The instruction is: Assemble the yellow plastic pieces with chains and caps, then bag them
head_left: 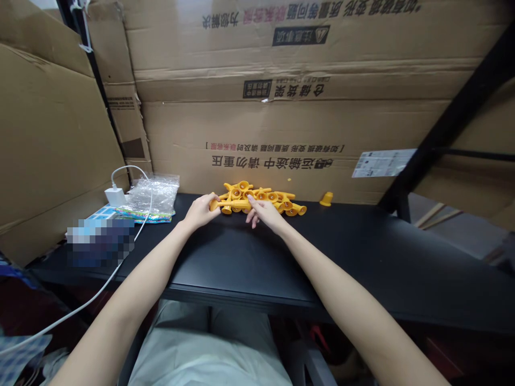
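A heap of yellow plastic pieces (273, 197) with flared, cup-like ends lies at the back of the black table, close to the cardboard wall. In front of the heap, a long yellow piece with a flared end (232, 204) lies crosswise between my hands. My left hand (202, 210) is closed on its left end, thumb and fingers pinching it. At its right end, my right hand (263, 212) has the thumb laid on the yellow plastic and the other fingers curled below. Exactly where the right fingertips touch is hard to make out.
A separate yellow cup-shaped piece (326, 199) stands to the right. On the left are clear plastic packaging (151, 195), a white charger (115, 195) and its cable (139, 234), plus a blurred-out item (100, 242). Cardboard (273, 126) walls the back; a black post (446, 126) slants at right.
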Demonstrator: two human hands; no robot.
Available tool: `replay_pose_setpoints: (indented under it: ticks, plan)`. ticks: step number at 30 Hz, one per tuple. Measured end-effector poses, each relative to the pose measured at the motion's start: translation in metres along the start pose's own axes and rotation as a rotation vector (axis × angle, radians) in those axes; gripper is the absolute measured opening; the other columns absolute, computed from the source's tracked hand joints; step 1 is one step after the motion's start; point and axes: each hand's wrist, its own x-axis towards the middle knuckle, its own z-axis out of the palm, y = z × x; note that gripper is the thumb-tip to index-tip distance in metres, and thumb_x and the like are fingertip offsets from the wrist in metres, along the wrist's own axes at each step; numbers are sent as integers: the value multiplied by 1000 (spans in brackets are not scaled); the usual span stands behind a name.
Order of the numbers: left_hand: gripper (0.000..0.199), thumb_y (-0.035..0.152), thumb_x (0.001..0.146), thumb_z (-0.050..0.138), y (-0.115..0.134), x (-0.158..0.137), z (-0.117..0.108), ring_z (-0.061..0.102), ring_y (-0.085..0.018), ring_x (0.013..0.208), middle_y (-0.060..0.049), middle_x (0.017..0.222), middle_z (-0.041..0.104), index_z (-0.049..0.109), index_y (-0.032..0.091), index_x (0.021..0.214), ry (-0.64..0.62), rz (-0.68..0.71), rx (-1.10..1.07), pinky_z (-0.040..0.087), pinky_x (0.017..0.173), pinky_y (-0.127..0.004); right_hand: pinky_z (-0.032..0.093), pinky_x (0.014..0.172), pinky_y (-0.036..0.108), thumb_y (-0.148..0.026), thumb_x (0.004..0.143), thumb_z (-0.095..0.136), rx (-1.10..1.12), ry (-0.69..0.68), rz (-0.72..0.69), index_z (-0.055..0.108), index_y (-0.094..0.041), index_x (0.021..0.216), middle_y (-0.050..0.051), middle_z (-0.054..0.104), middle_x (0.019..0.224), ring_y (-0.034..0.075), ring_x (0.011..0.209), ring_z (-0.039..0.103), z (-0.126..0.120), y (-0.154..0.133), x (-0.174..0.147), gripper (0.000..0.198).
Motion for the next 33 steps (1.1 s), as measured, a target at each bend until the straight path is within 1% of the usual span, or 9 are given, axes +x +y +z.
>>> replay_pose_setpoints:
  ticks: [3,6,11,15,20,23,25,28,33]
  plan:
    - [17,23,72,58,-4,0,0,49,-11,61,1,71,59,60,18,88,6,-31,-2,36,60,-23,48,51,25,-48,81,60,12,-18,-70,60,-16,99,6,71,80,12,50,63,-2,1,1,37]
    - [17,24,71,58,-8,0,-1,49,-11,61,1,72,60,61,19,88,6,-41,2,36,59,-23,52,61,28,-38,74,71,48,-44,-184,55,-19,114,3,69,85,14,59,65,-4,3,0,47]
    - [18,24,72,58,-6,0,-1,51,-12,64,0,76,61,61,20,89,23,-7,21,39,63,-23,48,55,26,-55,72,67,85,-33,-173,58,-16,91,2,67,65,13,51,62,-3,3,-1,44]
    - [18,22,72,59,-3,0,0,52,-12,65,0,77,61,61,19,90,34,15,31,40,64,-24,39,44,22,-69,74,54,75,-8,-109,49,-17,65,2,62,52,10,38,55,1,0,-2,53]
    - [17,22,72,59,-3,1,2,52,-12,64,0,76,61,59,20,89,22,-9,5,40,63,-23,37,40,20,-65,80,50,64,27,-19,49,-17,68,1,62,52,9,36,54,5,-4,-3,50]
    - [18,23,72,60,-3,1,1,52,-12,65,0,77,62,58,20,89,14,-31,-7,40,62,-23,42,44,20,-56,86,51,64,18,-6,55,-15,79,4,68,67,9,42,59,4,-5,-2,42]
    - [19,25,72,60,-4,2,0,52,-13,65,0,77,62,58,20,90,-2,-40,-15,39,62,-23,47,50,21,-46,86,56,75,11,-35,58,-15,99,6,70,81,10,50,63,3,-4,-2,33]
    - [20,28,72,61,-5,1,-1,52,-13,64,0,76,62,58,20,89,-22,-48,-22,39,61,-23,53,58,25,-33,82,64,93,-23,-104,49,-21,127,5,70,93,12,61,66,1,-2,-3,49]
    - [21,36,76,59,-7,0,-2,52,-12,63,1,73,61,58,19,89,-15,-58,-35,38,60,-23,55,63,30,-30,81,63,101,-57,-154,50,-22,129,4,71,88,13,61,66,2,2,-2,51]
